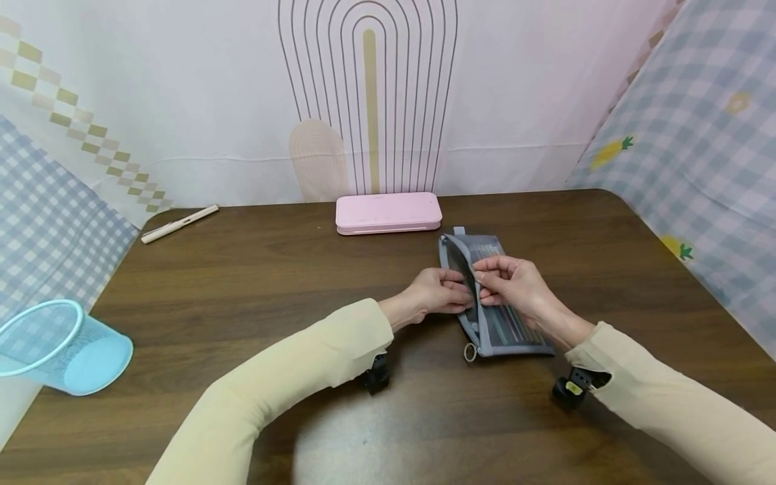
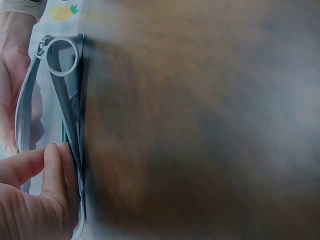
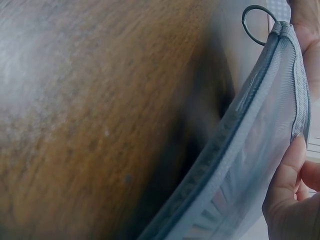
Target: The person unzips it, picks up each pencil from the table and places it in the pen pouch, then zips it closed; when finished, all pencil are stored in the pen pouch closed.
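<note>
A grey mesh zip pouch (image 1: 518, 340) lies on the table, its zipped mouth parted along the left side. Several thin coloured items show through the mesh. My right hand (image 1: 515, 286) pinches the pouch's right-hand zip edge between thumb and fingers. At the mouth, my left hand (image 1: 436, 293) has its fingertips between the two zip edges. In the left wrist view the left thumb and fingers (image 2: 52, 165) come together there, beside a thin green line; whether they grip anything is hidden. A metal ring (image 2: 62, 57) hangs at the zip's end.
A closed pink pencil case (image 1: 388, 214) lies by the back curtain. A cream pen (image 1: 180, 224) rests at the back left corner. A light blue mesh pen holder (image 1: 100, 353) is tipped on its side at the left edge. Patterned cloth hangs behind and at both sides.
</note>
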### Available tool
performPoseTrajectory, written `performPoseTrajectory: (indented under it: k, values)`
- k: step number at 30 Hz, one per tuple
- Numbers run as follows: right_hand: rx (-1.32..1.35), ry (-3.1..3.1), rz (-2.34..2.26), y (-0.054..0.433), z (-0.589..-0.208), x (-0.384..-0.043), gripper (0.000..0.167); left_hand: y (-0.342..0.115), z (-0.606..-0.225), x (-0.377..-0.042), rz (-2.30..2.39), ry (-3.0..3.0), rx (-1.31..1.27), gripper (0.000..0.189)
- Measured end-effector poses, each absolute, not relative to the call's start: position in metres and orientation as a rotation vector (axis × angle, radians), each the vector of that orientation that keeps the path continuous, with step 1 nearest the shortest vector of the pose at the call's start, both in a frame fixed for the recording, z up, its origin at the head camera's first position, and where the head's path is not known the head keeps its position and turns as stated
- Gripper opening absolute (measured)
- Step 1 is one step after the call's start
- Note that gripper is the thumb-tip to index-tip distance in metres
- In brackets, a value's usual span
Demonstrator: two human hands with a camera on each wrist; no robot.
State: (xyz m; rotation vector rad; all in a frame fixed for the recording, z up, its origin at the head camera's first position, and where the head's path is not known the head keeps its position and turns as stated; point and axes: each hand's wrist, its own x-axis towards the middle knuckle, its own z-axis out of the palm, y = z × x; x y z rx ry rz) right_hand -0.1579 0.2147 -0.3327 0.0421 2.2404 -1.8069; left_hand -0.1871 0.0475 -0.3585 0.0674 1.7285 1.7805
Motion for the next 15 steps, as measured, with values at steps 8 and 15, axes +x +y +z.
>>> performPoseTrajectory:
  k: [8,15]
  values:
    - [0.013,2.284,-1.768,0.219,-0.332,-0.157,0.033,0.011,-0.354,-0.204,1.838,1.964,0.107,0.032]
    - [-0.103,2.314,-1.645,0.226,-0.333,-0.159,0.028,-0.019,-0.349,-0.224,1.813,2.186,0.099,0.024]
